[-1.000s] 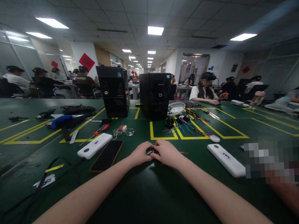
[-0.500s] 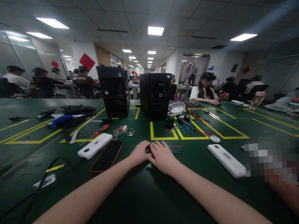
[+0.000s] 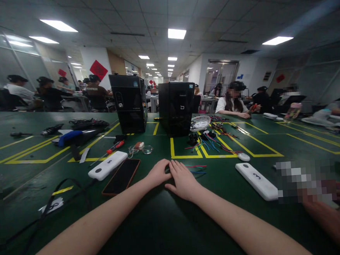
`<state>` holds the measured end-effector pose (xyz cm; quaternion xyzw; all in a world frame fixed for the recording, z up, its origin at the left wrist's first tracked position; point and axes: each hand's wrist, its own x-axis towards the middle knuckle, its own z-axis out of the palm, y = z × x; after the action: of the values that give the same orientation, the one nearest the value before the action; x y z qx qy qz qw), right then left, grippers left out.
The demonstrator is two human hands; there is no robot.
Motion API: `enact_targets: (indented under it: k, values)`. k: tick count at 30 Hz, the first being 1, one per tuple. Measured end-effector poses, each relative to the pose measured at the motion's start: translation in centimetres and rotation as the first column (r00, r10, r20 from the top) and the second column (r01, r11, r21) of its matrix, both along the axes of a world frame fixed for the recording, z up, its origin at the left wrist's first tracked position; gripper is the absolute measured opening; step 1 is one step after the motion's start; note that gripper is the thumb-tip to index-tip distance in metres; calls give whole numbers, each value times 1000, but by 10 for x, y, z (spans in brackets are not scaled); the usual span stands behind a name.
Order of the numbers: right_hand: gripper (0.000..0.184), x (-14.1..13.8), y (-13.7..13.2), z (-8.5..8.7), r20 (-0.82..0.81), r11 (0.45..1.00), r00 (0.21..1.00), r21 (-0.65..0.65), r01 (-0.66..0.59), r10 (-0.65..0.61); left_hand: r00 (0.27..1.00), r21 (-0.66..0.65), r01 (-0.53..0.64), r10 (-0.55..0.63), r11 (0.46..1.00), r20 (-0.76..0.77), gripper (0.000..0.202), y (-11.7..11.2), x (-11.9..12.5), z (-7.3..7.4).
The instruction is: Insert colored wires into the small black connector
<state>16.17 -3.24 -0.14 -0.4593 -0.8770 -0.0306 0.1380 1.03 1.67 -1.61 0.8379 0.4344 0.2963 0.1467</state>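
Observation:
My left hand rests on the green table with its fingers curled around a small dark part that I cannot make out. My right hand lies flat beside it, fingers stretched forward and touching the left hand. Thin red and blue wires lie just beyond my right fingertips. A black phone and a white device marked 8 sit left of my left hand.
A white device marked 3 and a small white mouse lie to the right. Two black computer cases stand behind, with a wire bundle and white basket. A red screwdriver lies left. Another person's hand is at right.
My right hand has opened from a curled grip on the small part and now lies flat with fingers stretched forward. The left hand has stayed in place.

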Motion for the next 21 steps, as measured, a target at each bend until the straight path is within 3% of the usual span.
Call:
enact_targets:
  k: [7, 14, 21]
  values:
    - [77, -2, -4, 2, -51, 999, 999, 27, 19, -18, 1000, -28, -11, 11, 1000, 8, 22, -2, 1, 3]
    - [23, 0, 7, 16, -122, 1000, 992, -3, 26, -27, 1000, -7, 18, -18, 1000, 19, 19, 0, -6, 2]
    - [13, 0, 14, 13, -179, 997, 981, -54, 61, -70, 1000, 8, -1, 1, 1000, 5, 19, -3, -7, 4]
